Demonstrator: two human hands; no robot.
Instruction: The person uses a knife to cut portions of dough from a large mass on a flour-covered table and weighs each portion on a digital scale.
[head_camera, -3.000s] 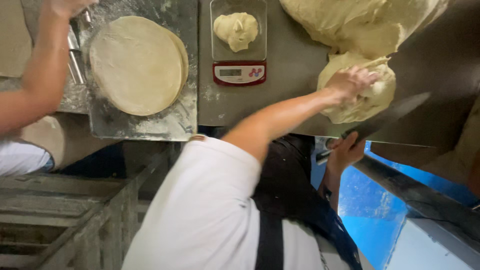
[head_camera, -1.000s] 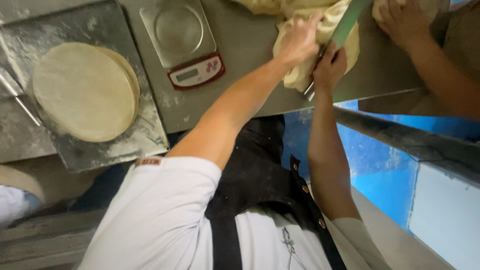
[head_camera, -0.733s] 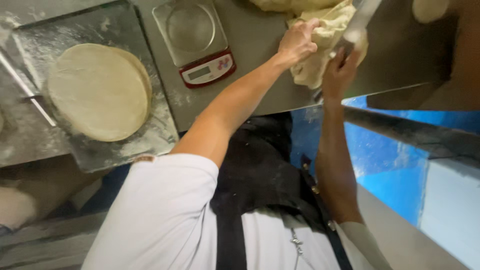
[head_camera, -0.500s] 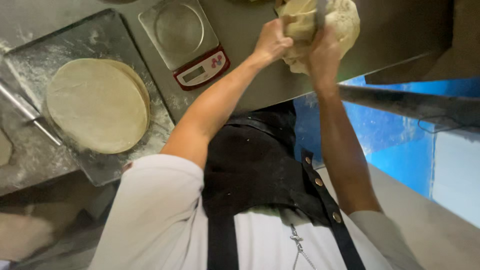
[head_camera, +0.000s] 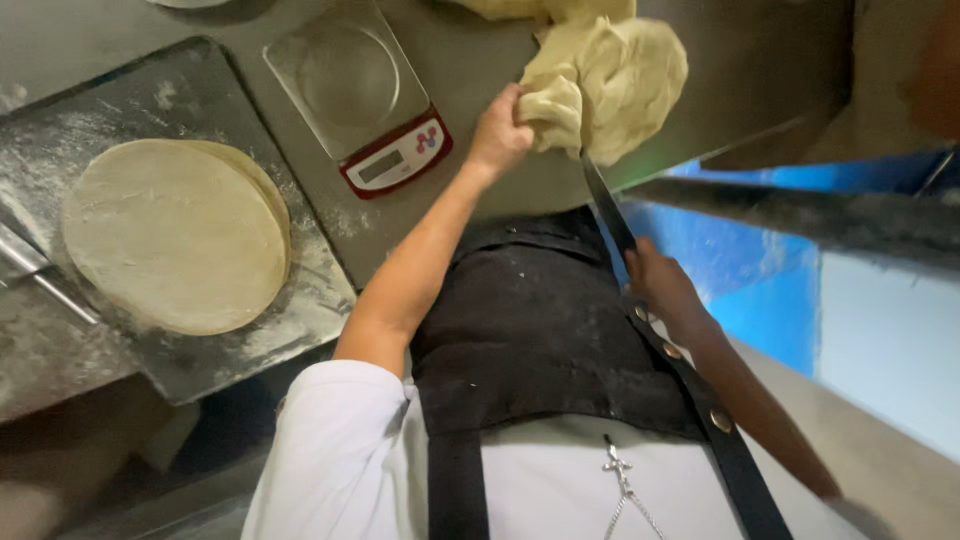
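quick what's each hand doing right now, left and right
Left hand: closed, gripping a piece of the dough mass.
Right hand: closed on the handle of a long knife, whose blade meets the dough.

One view only, from a camera worn on the person's head, tipped steeply down and close over their own chest and black apron (head_camera: 540, 330). The steel table (head_camera: 480, 70) fills the frame from 9 through 12 o'clock, its edge running toward 2. At 3 o'clock the blue wall (head_camera: 760, 290) slips past. No second view shares the scene.
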